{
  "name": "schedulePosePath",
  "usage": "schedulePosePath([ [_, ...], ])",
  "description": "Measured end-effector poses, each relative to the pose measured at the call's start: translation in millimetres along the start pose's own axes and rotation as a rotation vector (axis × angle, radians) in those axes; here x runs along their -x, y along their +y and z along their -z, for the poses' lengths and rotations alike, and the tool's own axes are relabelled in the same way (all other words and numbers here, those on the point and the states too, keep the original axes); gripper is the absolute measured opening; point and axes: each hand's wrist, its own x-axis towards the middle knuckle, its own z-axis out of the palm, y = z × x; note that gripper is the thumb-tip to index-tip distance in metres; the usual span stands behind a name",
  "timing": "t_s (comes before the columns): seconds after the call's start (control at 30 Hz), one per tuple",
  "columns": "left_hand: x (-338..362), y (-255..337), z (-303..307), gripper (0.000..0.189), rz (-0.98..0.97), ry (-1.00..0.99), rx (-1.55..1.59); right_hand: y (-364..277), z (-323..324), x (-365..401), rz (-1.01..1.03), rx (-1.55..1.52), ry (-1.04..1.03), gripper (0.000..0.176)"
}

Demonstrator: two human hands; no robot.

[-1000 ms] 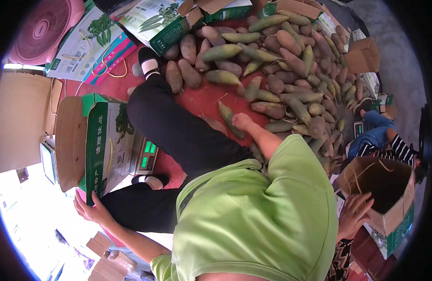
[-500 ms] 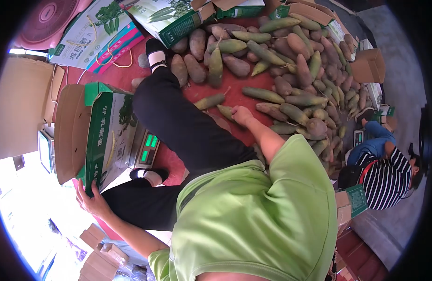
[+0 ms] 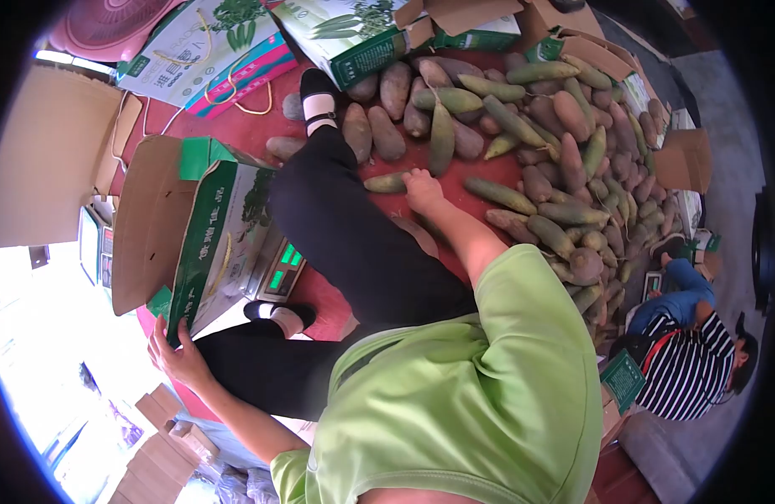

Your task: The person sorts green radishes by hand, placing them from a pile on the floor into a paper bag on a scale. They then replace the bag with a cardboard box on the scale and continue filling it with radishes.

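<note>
My left hand [image 3: 179, 359] grips the near lower edge of an open green-and-white cardboard box [image 3: 207, 244], thumb and fingers on either side of the wall. The box leans on its side over a digital scale [image 3: 280, 273] with lit green digits. Over the red floor, my right hand [image 3: 424, 193] has its fingers closed at the right end of a green radish [image 3: 383, 183]; the fingers hide that end. Beyond this hand lies a large pile of green and brownish radishes [image 3: 564, 168]. Another radish is partly hidden under my right forearm.
Printed gift boxes [image 3: 345, 38] stand at the back, beside a pink fan [image 3: 110, 25]. My black-trousered legs [image 3: 354, 227] stretch between box and pile. At the right, a person in a striped shirt [image 3: 685, 361] sits by another scale. Flattened cardboard [image 3: 157, 462] lies lower left.
My right hand has shifted from one green radish to another farther left, closing at its end. My left hand stays on the box edge. The view has shifted slightly.
</note>
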Motion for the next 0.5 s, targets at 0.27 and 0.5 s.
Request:
schedulePosePath([
  [0.27, -3.1, 3.8, 0.1, 0.033, -0.002, 0.027, 0.012, -32.6, -10.9, -37.4, 0.177, 0.125, -0.04, 0.042],
  [0.5, -6.4, 7.6, 2.2, 0.034, 0.042, -0.002, 0.024, -44.3, -28.4, -28.8, 0.174, 0.381, -0.206, 0.042],
])
